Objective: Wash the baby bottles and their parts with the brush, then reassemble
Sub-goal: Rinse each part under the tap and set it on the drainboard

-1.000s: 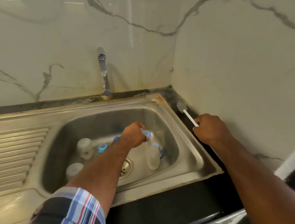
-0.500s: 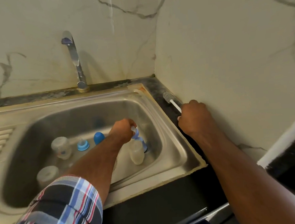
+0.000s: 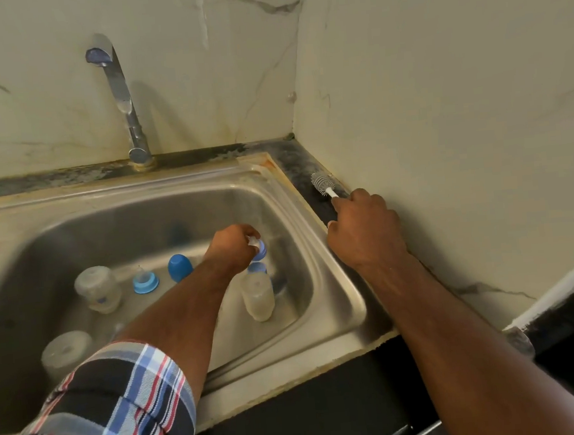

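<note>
Steel sink [image 3: 332, 282], left hand [image 3: 232, 244] pinching seemingly a nipple ring [image 3: 258, 247], right hand [image 3: 365, 231] gripping brush [image 3: 322, 183]

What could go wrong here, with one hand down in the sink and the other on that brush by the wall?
The right hand grips the brush on a narrow dark ledge against the wall, so a cramped lift could knock it from the grip. The left hand pinches a small blue-ringed part just above a bottle lying in the sink; a slip could drop it among the loose pieces.
</note>
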### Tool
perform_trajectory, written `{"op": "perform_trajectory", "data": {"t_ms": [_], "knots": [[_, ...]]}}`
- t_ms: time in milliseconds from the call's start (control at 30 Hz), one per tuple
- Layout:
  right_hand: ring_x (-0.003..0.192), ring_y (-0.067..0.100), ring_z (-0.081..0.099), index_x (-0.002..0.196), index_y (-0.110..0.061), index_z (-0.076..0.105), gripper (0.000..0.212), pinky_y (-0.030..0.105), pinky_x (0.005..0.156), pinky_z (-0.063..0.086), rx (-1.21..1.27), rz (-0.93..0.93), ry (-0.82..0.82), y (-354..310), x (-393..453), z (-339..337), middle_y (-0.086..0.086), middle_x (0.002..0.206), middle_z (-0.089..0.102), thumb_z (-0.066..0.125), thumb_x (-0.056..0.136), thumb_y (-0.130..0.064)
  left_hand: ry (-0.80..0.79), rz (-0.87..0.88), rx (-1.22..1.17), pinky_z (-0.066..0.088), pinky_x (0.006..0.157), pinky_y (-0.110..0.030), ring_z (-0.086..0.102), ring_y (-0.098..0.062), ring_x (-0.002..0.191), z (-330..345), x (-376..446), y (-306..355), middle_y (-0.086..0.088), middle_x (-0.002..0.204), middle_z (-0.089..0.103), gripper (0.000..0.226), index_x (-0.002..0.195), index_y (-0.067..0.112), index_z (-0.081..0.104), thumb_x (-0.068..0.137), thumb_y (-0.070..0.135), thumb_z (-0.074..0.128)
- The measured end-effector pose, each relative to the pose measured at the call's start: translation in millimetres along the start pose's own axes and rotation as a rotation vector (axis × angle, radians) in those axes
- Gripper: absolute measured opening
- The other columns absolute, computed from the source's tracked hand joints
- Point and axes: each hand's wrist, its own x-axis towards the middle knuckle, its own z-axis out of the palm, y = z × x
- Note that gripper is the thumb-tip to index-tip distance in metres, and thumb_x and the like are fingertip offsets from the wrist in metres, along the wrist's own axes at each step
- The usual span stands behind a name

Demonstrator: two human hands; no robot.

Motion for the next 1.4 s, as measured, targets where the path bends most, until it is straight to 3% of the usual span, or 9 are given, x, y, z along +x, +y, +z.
{"op": "perform_trajectory", "data": {"t_ms": [133, 367, 600, 700, 867, 1033, 1133, 1300, 1400], "knots": [[0.109, 0.032, 0.050, 0.120, -0.017, 0.061, 0.028, 0.042, 0.082, 0.042, 0.011, 0.010, -0.007, -2.4, 3.7, -0.6, 0.008, 0.117, 0.053, 0.050, 0.095, -0.023, -0.044, -0.018, 0.016, 0.052, 0.087, -0.029, 0.066, -0.021, 0.103, 2.3, 0.4, -6.4, -0.002, 0.116, 0.071, 0.027, 0.117, 0.022, 0.071, 0.091, 0.016, 0.071], [0.112, 0.030, 0.048, 0.121, -0.018, 0.062, 0.029, 0.042, 0.085, 0.042, 0.022, 0.030, -0.013, -3.4, 3.2, 2.0, 0.006, 0.120, 0.052, 0.050, 0.096, -0.027, -0.176, -0.023, 0.125, 0.046, 0.100, -0.030, 0.060, -0.024, 0.120, 8.7, -0.5, -3.7, -0.005, 0.134, 0.064, 0.038, 0.133, 0.022, 0.067, 0.095, 0.016, 0.064], [0.112, 0.029, 0.049, 0.122, -0.019, 0.061, 0.030, 0.043, 0.086, 0.040, 0.018, 0.021, 0.009, -3.3, 0.5, 3.4, 0.005, 0.120, 0.053, 0.049, 0.095, -0.025, -0.257, -0.081, 0.047, 0.047, 0.104, -0.032, 0.057, -0.027, 0.126, 10.0, 1.4, -1.2, -0.008, 0.143, 0.057, 0.050, 0.147, 0.023, 0.054, 0.098, 0.021, 0.062], [0.111, 0.028, 0.050, 0.124, -0.019, 0.060, 0.032, 0.042, 0.086, 0.040, 0.017, 0.015, 0.023, -3.6, -1.4, 3.8, 0.004, 0.120, 0.054, 0.050, 0.094, -0.023, -0.252, -0.106, -0.010, 0.048, 0.106, -0.035, 0.058, -0.030, 0.126, 8.5, 0.4, -1.6, -0.011, 0.143, 0.058, 0.045, 0.146, 0.017, 0.054, 0.102, 0.022, 0.057], [0.113, 0.028, 0.051, 0.129, -0.019, 0.058, 0.037, 0.043, 0.088, 0.041, 0.006, -0.012, 0.031, -3.0, -4.3, 3.2, 0.005, 0.124, 0.055, 0.047, 0.094, -0.024, -0.165, -0.098, -0.047, 0.040, 0.110, -0.035, 0.052, -0.030, 0.133, -1.5, -11.2, 0.5, -0.010, 0.147, 0.055, 0.047, 0.145, 0.012, 0.055, 0.105, 0.036, 0.053], [0.118, 0.030, 0.052, 0.137, -0.019, 0.056, 0.047, 0.045, 0.095, 0.042, 0.023, -0.066, 0.097, -5.1, -3.2, -5.0, 0.008, 0.134, 0.056, 0.049, 0.092, -0.030, -0.070, 0.031, 0.026, 0.043, 0.096, -0.030, 0.060, -0.027, 0.123, -55.8, -38.1, 9.0, -0.005, 0.131, 0.066, 0.035, 0.130, 0.017, 0.066, 0.099, 0.035, 0.062], [0.115, 0.034, 0.055, 0.135, -0.019, 0.059, 0.050, 0.045, 0.093, 0.045, 0.026, -0.127, 0.105, -24.0, -4.8, -15.4, 0.010, 0.131, 0.060, 0.050, 0.088, -0.030, 0.052, -0.019, 0.036, 0.047, 0.100, -0.033, 0.063, -0.024, 0.117, -108.6, -64.2, -10.0, -0.002, 0.124, 0.069, 0.034, 0.127, 0.022, 0.069, 0.096, 0.034, 0.067], [0.119, 0.034, 0.057, 0.134, -0.018, 0.059, 0.045, 0.042, 0.099, 0.048, 0.135, -0.304, -0.099, -86.6, 5.9, -42.0, 0.014, 0.131, 0.061, 0.055, 0.092, -0.034, 0.316, -0.208, 0.088, 0.054, 0.096, -0.041, 0.065, -0.022, 0.104, -166.6, -100.8, -89.1, -0.004, 0.114, 0.069, 0.028, 0.120, 0.018, 0.066, 0.092, 0.022, 0.071], [0.120, 0.029, 0.058, 0.137, -0.017, 0.059, 0.047, 0.037, 0.104, 0.045, 0.349, -0.334, -0.152, -141.7, 11.2, -41.9, 0.012, 0.130, 0.064, 0.060, 0.093, -0.034, 0.249, -0.262, 0.182, 0.053, 0.097, -0.041, 0.063, -0.026, 0.107, -170.0, -115.4, -123.1, -0.009, 0.117, 0.067, 0.031, 0.120, 0.014, 0.065, 0.091, 0.021, 0.072]]}}
